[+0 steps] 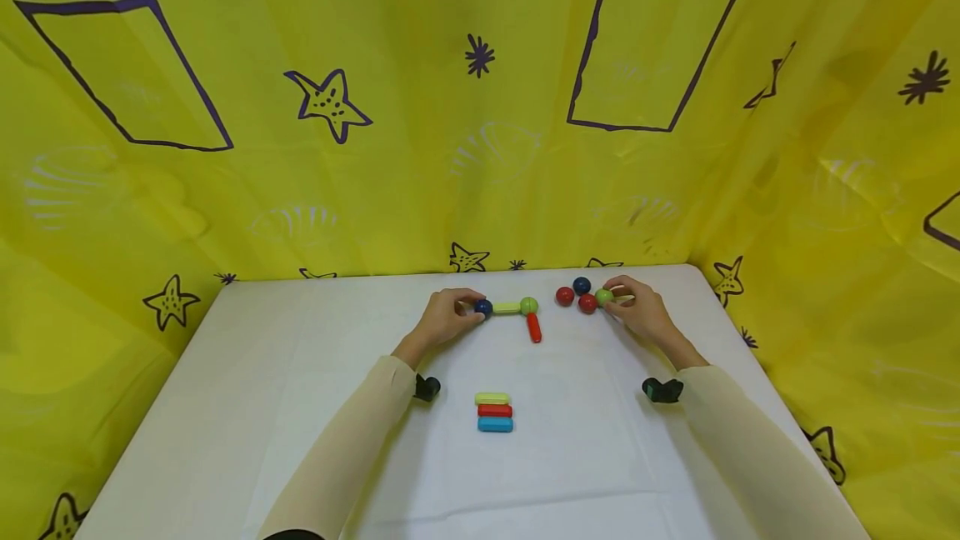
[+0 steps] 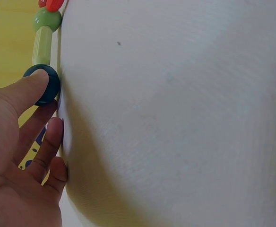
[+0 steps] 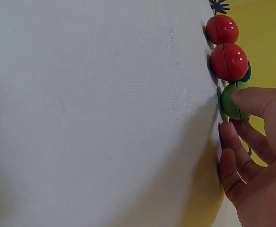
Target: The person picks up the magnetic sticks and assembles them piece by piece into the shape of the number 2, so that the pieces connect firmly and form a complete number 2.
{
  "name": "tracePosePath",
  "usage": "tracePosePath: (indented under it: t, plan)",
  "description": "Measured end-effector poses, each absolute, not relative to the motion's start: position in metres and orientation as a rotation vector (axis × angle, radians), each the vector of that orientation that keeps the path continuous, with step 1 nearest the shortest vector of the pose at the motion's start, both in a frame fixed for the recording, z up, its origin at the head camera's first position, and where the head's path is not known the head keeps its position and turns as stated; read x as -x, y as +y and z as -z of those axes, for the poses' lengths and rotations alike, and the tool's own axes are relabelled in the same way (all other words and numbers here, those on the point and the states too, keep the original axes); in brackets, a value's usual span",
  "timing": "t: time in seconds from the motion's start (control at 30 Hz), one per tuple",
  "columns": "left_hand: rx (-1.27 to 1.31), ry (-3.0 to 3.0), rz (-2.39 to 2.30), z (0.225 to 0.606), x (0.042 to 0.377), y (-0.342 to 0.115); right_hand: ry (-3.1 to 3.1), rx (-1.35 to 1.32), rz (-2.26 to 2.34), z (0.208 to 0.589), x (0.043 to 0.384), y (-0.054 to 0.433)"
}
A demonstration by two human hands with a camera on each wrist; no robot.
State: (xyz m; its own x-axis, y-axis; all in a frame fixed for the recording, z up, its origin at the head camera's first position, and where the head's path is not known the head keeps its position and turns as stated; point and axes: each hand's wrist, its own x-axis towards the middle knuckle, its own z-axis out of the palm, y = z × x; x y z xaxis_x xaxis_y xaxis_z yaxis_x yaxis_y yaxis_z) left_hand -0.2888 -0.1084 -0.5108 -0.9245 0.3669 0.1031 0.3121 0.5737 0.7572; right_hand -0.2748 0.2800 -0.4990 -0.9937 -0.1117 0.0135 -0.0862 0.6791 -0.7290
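My left hand [image 1: 444, 317] pinches a dark blue ball [image 1: 483, 307] between thumb and fingers. That ball sits at the left end of a light green rod [image 1: 506, 307], whose other end meets a green ball [image 1: 528, 306]. From the green ball a red rod [image 1: 534, 327] points toward me. Over on the right, my right hand [image 1: 640, 309] pinches a second green ball [image 3: 235, 100]. Beside it are two red balls [image 3: 228, 62] and another dark blue ball [image 1: 581, 285], partly hidden in the right wrist view.
Nearer to me on the white table [image 1: 315, 407] lie three rods side by side: a light green rod [image 1: 492, 398], a red rod [image 1: 495, 411] and a blue rod [image 1: 495, 424]. A yellow patterned curtain [image 1: 405, 190] stands behind the table and along its sides.
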Motion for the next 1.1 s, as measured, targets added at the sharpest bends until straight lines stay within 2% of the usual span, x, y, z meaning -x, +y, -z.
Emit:
tracePosePath:
  t: [0.6, 1.1]
  plan:
    - [-0.577, 2.722, -1.284, 0.505, 0.288, -0.107, 2.771, 0.174, 1.233, 0.492, 0.282, 0.287]
    - [-0.54, 2.723, -1.27, 0.501, 0.286, -0.105, 2.637, 0.255, 1.271, 0.476, 0.262, 0.305]
